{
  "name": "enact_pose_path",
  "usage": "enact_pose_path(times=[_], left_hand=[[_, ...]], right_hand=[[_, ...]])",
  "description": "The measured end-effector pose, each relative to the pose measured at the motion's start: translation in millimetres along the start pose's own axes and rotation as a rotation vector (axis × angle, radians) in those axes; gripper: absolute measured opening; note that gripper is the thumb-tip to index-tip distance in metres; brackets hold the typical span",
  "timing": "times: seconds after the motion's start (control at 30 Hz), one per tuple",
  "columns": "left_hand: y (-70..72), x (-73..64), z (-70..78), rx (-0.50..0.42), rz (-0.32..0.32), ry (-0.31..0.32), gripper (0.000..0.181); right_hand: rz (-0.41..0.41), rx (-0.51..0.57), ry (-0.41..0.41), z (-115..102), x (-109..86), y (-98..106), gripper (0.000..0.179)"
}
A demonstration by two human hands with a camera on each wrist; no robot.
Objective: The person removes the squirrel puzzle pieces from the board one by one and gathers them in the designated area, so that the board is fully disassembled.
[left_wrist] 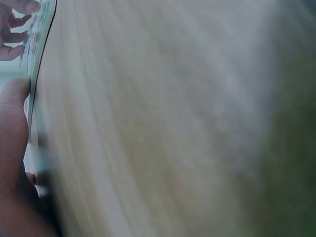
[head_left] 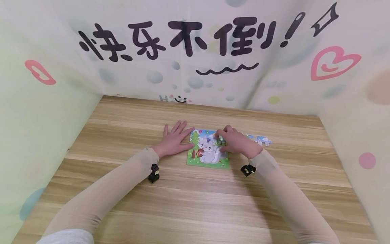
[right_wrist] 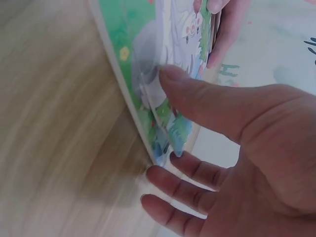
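Observation:
A square jigsaw puzzle [head_left: 208,156] with a white squirrel, a tree and green grass lies flat on the wooden table. My left hand [head_left: 174,140] rests flat at its left side, fingers spread, with the thumb and index fingertip touching the edge. Over the puzzle's upper right part, my right hand [head_left: 238,142] pinches a puzzle piece [right_wrist: 180,132]. That piece is tilted and lifted at one side above the board in the right wrist view. The thumb [right_wrist: 182,86] lies on its face; the index finger is hidden behind it.
Loose puzzle pieces [head_left: 262,140] lie just right of the right hand, partly covered by it. A printed cloth [head_left: 182,81] with black characters hangs behind the table [head_left: 182,203] and along both sides. Each wrist wears a small black device [head_left: 248,170].

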State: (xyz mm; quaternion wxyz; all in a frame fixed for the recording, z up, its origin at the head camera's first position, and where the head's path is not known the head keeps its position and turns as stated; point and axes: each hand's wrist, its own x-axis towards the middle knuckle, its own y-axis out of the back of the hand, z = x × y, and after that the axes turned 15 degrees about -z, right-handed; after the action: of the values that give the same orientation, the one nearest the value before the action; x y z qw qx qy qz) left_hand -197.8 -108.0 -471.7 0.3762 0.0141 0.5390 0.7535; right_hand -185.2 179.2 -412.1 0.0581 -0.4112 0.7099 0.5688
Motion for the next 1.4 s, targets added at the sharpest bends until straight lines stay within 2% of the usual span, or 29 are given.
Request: enact_pose_path(times=[0.3,0.47,0.73,1.1,1.2,1.4], left_hand=[[-2.3,-3.9,0.9,0.014,-0.001,0.004,0.080],[-1.2,-2.3,2.2,0.021,0.014,0.002,0.080],[-0.8,-0.4,0.3,0.004,0.002,-0.003,0.080],[-3.8,0.0,0.8,0.020,0.005,0.005,0.079],[-4.3,0.1,1.1,0.017,0.004,0.002,0.079],[-3.5,0.0,0.5,0.021,0.014,-0.003,0.080]], right_hand=[[0.045,0.015,0.086,10,1.4,-7,0.038],[0.099,-0.029,0.107,11,-1.1,-7,0.037],[0.149,-0.075,0.142,12,-4.9,-9,0.035],[0.286,-0.192,0.196,21,-4.0,-15,0.029],[0.299,-0.177,0.185,22,-5.2,-19,0.031],[0.279,-0.111,0.089,23,-9.0,-21,0.049]])
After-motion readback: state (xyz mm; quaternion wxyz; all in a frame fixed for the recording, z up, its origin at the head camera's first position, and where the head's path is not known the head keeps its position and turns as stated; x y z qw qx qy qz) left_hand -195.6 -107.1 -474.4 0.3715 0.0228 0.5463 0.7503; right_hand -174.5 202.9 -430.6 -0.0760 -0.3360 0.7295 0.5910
